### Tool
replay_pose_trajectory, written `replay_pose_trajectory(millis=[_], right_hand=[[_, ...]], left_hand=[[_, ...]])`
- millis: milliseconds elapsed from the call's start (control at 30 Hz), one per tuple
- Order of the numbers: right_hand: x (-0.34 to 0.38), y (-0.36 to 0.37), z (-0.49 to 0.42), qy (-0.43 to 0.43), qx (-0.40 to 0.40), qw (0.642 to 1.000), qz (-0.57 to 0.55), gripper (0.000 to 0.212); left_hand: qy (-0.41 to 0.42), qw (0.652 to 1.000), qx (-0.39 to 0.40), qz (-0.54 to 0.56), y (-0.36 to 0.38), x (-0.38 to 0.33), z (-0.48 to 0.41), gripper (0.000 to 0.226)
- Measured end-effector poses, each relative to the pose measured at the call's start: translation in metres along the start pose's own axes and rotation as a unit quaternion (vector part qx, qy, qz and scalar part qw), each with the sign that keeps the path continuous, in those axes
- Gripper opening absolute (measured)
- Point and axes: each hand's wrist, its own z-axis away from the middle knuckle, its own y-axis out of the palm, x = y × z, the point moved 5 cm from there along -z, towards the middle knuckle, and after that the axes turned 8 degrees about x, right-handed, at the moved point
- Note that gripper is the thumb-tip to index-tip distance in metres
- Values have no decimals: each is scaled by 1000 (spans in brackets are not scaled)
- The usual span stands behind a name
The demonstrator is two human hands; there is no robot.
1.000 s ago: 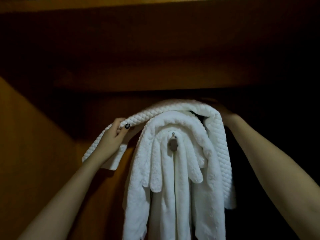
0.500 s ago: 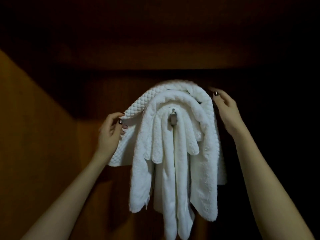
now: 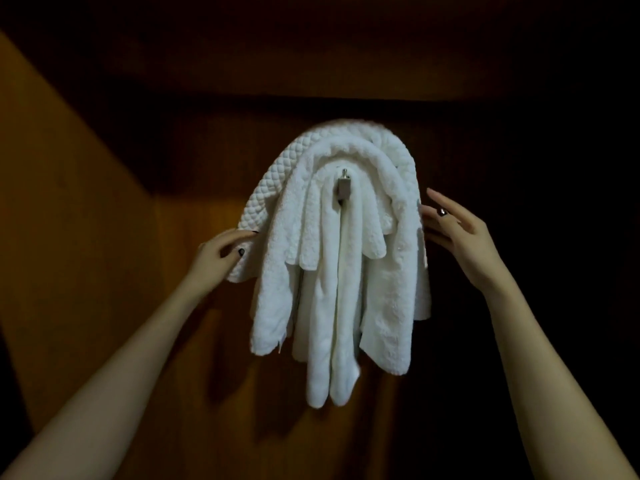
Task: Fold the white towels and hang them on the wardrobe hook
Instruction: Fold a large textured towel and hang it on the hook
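Several white towels hang draped over a small metal hook (image 3: pixel 343 188) on the wardrobe's back wall. The outermost is a waffle-textured towel (image 3: pixel 273 188); under it, plush towels (image 3: pixel 332 306) hang in long folds. My left hand (image 3: pixel 218 258) pinches the lower left end of the waffle towel between thumb and forefinger. My right hand (image 3: pixel 460 237) hovers with fingers spread at the right edge of the bundle, its fingertips at or just off the cloth, holding nothing.
The towels hang inside a dim wooden wardrobe. A lit side panel (image 3: pixel 69 202) stands at the left, and a dark shelf underside (image 3: pixel 311 64) spans above. The right side is in deep shadow.
My left hand slid down the waffle towel's left end, which now hangs closer to the bundle. My right hand came out from behind the towels and opened beside their right edge.
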Motion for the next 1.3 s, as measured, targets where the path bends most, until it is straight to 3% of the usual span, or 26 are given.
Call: replay_pose_trajectory(millis=[133,267,367,467,633,900,1100,1167,1300], right_hand=[[-25,0,19,33,12,998,42,39],[-52,1,34,93,14,995,21,62],[-70,15,44,124,46,991,27,69],[-79,22,50,121,32,990,67,60],[-74,4,47,109,-65,985,119,21],[-51,-4,25,66,-78,988,120,19],[-67,16,37,106,47,992,54,28],[-75,17,48,129,40,991,12,28],[-75,21,72,160,2,985,-60,31]], left_hand=[[-31,996,8,80,8,-3,10,52],[-37,986,6,165,27,-18,4,44],[-37,987,54,149,40,-23,-4,68],[-34,991,70,110,43,-24,-10,78],[-39,993,-66,90,26,-27,-17,27],[-38,994,-77,-70,16,-22,26,26],[-200,969,-33,144,72,-28,32,38],[-207,945,-58,247,85,-30,48,33],[-195,878,-20,436,97,-46,65,65]])
